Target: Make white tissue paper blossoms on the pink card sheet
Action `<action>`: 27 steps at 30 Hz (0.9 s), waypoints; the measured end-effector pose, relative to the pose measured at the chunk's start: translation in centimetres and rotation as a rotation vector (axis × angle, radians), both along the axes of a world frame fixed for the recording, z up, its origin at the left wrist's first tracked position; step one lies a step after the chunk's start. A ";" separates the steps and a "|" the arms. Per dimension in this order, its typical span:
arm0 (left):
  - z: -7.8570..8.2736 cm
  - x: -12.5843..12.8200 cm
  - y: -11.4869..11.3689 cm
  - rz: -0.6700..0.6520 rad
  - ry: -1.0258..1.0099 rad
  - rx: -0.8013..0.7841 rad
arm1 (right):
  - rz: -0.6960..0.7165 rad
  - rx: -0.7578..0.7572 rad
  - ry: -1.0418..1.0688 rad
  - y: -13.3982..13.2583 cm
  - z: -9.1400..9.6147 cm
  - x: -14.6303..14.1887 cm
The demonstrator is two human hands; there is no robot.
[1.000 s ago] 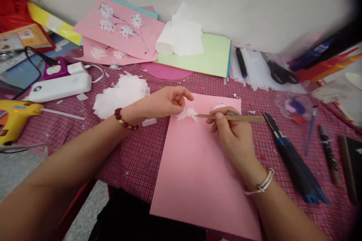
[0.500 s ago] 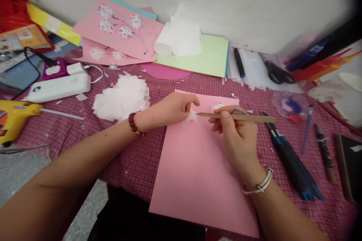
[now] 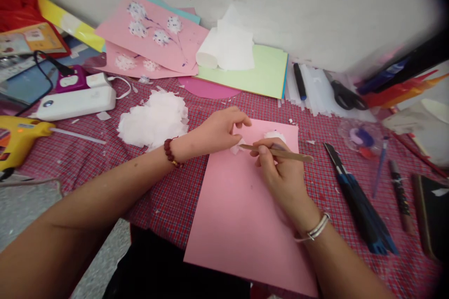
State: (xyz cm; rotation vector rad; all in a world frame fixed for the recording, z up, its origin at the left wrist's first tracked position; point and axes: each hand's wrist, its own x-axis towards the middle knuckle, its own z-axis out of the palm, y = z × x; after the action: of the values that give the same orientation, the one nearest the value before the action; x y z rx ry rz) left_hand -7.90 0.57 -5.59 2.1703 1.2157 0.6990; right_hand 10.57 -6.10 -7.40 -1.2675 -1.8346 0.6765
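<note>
A pink paper sheet (image 3: pixel 242 215) lies on the red checked tablecloth (image 3: pixel 168 196). My left hand (image 3: pixel 220 130) rests at the sheet's top left corner, fingers curled and pinched on a small white tissue tuft (image 3: pixel 235 148). My right hand (image 3: pixel 280 173) grips a thin wooden stick (image 3: pixel 280 152), whose tip points left against that tuft. A second white tuft (image 3: pixel 275 135) sits on the sheet just behind my right fingers.
A white tissue pile (image 3: pixel 152 119) lies left of the sheet. A yellow glue gun (image 3: pixel 21 138), white power bank (image 3: pixel 75 103), finished pink flower cards (image 3: pixel 154 37), green paper (image 3: pixel 259 72), scissors (image 3: pixel 345 96), a folded dark blue item (image 3: pixel 358 201) and pens (image 3: pixel 400 194) surround it.
Both hands have drawn closer together. The stick has slid left, so less of it juts out to the right. My left fingers have closed tighter on the tuft.
</note>
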 end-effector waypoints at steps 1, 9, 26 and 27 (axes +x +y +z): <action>0.0 -0.2 0.2 0.071 -0.041 0.029 | 0.001 -0.001 -0.007 0.0 -0.1 0.0; -1.4 -1.5 1.7 0.338 -0.194 -0.165 | 0.029 0.011 -0.125 -0.1 -0.3 0.0; -1.9 -1.8 2.1 0.272 -0.283 -0.360 | -0.139 -0.119 0.341 0.0 0.7 0.4; -1.8 -1.8 1.9 0.274 -0.305 -0.378 | -0.117 -0.142 0.323 0.2 0.6 0.5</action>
State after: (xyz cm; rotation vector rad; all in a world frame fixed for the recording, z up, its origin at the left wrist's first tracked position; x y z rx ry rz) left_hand -9.72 2.50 -7.35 1.5454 1.3636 0.8029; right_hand 11.07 -5.93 -6.84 -1.2624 -1.4601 0.9022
